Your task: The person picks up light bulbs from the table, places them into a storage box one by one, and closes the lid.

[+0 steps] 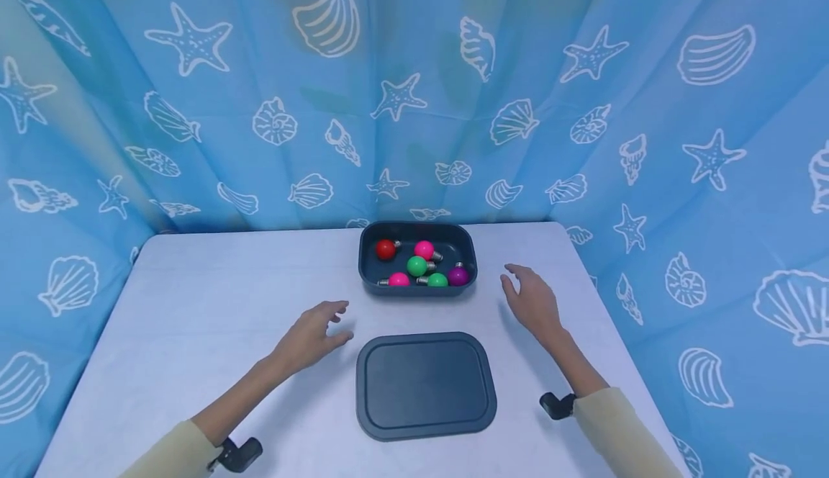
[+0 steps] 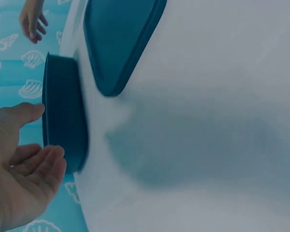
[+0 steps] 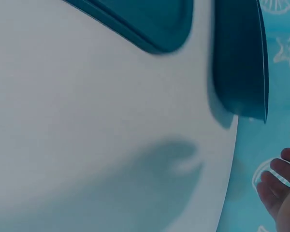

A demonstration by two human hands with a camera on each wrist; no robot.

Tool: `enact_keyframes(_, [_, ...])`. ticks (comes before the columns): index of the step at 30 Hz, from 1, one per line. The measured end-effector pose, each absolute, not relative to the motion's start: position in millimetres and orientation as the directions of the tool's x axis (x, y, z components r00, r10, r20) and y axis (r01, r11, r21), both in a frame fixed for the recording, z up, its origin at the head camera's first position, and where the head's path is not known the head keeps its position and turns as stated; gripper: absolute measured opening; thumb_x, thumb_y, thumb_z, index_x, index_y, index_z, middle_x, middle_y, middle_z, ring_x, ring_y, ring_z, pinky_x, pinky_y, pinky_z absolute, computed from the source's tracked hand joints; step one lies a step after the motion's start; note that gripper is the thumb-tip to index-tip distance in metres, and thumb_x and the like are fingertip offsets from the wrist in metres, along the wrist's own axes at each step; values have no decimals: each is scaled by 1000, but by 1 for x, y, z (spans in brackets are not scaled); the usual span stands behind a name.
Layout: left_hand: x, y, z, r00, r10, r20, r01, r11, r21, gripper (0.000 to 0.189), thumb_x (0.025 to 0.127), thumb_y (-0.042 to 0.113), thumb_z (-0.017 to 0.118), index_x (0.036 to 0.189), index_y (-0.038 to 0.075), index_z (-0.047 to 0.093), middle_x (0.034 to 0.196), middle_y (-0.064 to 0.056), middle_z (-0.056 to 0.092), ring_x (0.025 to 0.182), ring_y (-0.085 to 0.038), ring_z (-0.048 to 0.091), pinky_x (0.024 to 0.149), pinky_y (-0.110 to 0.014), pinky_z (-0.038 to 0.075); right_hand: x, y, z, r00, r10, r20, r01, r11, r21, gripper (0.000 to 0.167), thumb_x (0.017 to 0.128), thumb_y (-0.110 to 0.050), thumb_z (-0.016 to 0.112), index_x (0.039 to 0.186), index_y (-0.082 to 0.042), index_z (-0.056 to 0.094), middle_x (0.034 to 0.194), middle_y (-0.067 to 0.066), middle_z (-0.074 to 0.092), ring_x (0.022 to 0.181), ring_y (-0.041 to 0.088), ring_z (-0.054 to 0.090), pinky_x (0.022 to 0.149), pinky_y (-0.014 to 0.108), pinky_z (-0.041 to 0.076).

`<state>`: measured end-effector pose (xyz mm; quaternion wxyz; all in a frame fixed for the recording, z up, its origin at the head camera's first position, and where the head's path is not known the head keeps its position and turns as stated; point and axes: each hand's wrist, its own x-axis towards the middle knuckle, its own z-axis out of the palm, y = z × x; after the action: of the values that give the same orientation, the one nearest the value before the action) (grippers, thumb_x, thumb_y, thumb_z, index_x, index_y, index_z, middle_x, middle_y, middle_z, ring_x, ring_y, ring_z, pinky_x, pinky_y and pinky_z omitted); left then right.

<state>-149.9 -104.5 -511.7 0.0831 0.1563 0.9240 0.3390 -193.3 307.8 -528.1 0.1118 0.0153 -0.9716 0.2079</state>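
A dark blue rectangular container [image 1: 417,292] stands at the table's far edge, holding several coloured light bulbs: a red bulb [image 1: 385,249], pink ones, green ones and a purple bulb [image 1: 458,275]. Nearer me lies a flat dark lid [image 1: 425,386]. My left hand [image 1: 314,334] hovers left of the container and lid, fingers loosely bent, holding nothing. To the right of the container, my right hand [image 1: 534,301] is above the table, also holding nothing. In the left wrist view the container [image 2: 65,111] appears beyond the left fingers; the right wrist view shows its outer wall [image 3: 238,58].
A white cloth covers the table [image 1: 214,291]. Behind it and along both sides hangs a blue curtain [image 1: 414,140] printed with white shells and starfish. A small black device [image 1: 238,455] is strapped at the left wrist, and a similar device [image 1: 557,406] at the right.
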Motion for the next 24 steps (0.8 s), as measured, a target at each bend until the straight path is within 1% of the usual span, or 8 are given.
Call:
enact_keyframes(7, [-115,-105,-528,-940,322,-111,140,662,736,55,87,15,78,134,-3,57,117,-13,67,104,-26,66,86,-39,56,-146,299,-537,-982,-56,180,-136,873,-469,35,97,-22,67,125,-1,65,118,17,68,102,31,68,83,46,58])
enact_keyframes(11, [-101,-104,-537,-935,323,-145,93,619,780,53,86,15,79,131,-5,58,112,-12,68,101,-26,67,84,-37,57,-124,291,-542,-988,-81,131,-136,859,-493,35,93,-18,72,123,0,67,113,16,70,96,29,70,80,41,59])
enact_keyframes(13, [-96,-104,-541,-933,328,-149,88,607,789,54,86,15,79,130,-6,58,111,-12,68,101,-26,67,83,-37,57,-114,288,-545,-992,-88,96,-124,858,-498,37,91,-18,74,123,-1,66,114,15,70,96,28,70,79,40,59])
enact_keyframes(16, [-89,-106,-548,-923,352,-154,106,618,779,58,84,18,81,131,-7,57,111,-12,67,100,-26,66,84,-39,57,-100,285,-551,-994,-101,40,-107,866,-489,44,89,-23,77,126,-2,65,118,15,69,100,29,69,82,42,58])
enact_keyframes(18, [-84,-107,-554,-914,373,-158,133,645,752,63,84,23,82,132,-7,56,114,-11,65,101,-25,64,86,-40,56,-91,285,-556,-995,-99,6,-90,871,-482,50,88,-30,78,129,-3,64,122,15,67,108,32,66,88,46,55])
enact_keyframes(22, [-73,-106,-565,-899,408,-159,192,694,695,73,83,33,82,136,-7,53,123,-15,59,112,-30,60,96,-45,51,-76,286,-567,-995,-71,-65,-29,866,-498,64,88,-40,76,138,-4,58,134,18,59,126,37,54,103,53,44])
enact_keyframes(24, [-67,-105,-568,-900,410,-145,214,708,673,75,83,36,81,136,-9,52,125,-16,55,113,-31,58,97,-46,49,-70,286,-574,-994,-49,-95,6,864,-504,69,88,-44,74,141,-3,55,138,19,56,131,38,49,108,54,39])
